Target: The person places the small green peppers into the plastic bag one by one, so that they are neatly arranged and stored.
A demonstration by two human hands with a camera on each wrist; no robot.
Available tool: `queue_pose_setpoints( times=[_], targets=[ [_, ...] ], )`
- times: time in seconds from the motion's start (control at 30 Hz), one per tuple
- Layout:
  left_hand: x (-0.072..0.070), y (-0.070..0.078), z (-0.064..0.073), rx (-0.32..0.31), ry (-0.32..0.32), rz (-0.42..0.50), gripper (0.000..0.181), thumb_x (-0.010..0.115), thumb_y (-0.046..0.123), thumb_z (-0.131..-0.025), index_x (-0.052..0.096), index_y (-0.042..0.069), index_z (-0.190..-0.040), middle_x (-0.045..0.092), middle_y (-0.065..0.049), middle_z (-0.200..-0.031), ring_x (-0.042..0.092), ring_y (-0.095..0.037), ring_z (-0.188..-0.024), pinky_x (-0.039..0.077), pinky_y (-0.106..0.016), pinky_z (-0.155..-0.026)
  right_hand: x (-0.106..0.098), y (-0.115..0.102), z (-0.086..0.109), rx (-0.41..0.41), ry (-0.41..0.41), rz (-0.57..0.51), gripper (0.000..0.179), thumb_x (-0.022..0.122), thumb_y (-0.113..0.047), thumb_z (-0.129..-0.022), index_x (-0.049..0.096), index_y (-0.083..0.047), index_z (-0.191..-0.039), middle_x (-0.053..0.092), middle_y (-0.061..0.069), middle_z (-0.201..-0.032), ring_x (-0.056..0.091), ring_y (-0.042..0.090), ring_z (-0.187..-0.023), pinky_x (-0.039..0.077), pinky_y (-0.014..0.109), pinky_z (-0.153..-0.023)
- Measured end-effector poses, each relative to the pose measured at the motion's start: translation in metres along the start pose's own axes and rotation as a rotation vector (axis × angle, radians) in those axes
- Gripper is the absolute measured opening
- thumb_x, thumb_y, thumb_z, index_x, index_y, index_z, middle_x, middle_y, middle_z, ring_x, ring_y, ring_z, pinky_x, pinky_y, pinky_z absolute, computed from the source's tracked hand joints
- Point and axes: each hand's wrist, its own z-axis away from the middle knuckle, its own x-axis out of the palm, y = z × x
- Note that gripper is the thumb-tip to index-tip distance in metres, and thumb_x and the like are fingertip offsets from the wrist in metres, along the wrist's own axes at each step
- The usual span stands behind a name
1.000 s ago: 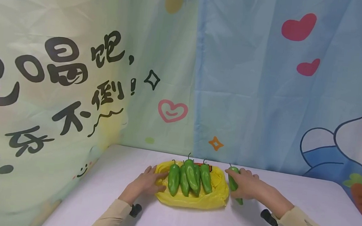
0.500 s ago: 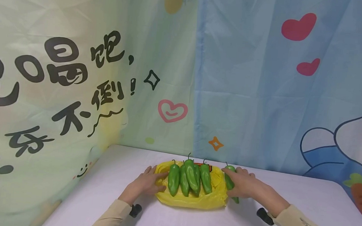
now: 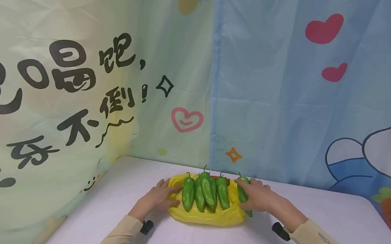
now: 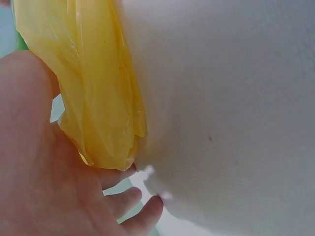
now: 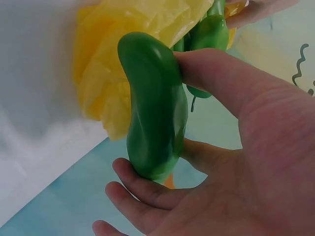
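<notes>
A yellow plastic bag (image 3: pixel 205 217) lies spread on the table with several green peppers (image 3: pixel 205 190) on it, side by side and overlapping. My left hand (image 3: pixel 156 196) holds the bag's left edge; in the left wrist view the yellow film (image 4: pixel 98 98) runs between thumb and fingers. At the bag's right edge my right hand (image 3: pixel 258 195) grips one more green pepper (image 5: pixel 155 103), thumb on one side and fingers on the other. Its stem points away from me in the head view, and its lower tip shows below the hand.
A small red and black print (image 3: pixel 226 181) shows behind the peppers. Black wrist cameras (image 3: pixel 281 231) sit under both forearms. The white table (image 3: pixel 186 242) ends at a printed curtain (image 3: pixel 253 84) behind and to the left.
My right hand has moved left with the pepper, from beside the bag to over its right edge. My left hand, the bag and the other peppers have stayed in place.
</notes>
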Motion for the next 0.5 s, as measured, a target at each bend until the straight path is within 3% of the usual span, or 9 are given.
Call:
queue_pose_setpoints(
  times=[0.5],
  targets=[
    [0.002,-0.001,-0.002,0.001,0.003,-0.004,0.058,0.064,0.043,-0.093,0.052,0.028,-0.148,0.028,-0.026,-0.162,0.019,-0.050,-0.151,0.024,-0.069,-0.119,-0.003,-0.018,-0.013,-0.020,-0.016,-0.025,0.079,0.076,-0.028,-0.085,0.039,-0.014,-0.154,0.040,0.034,-0.149,0.036,0.051,-0.140,0.028,0.076,-0.109]
  ],
)
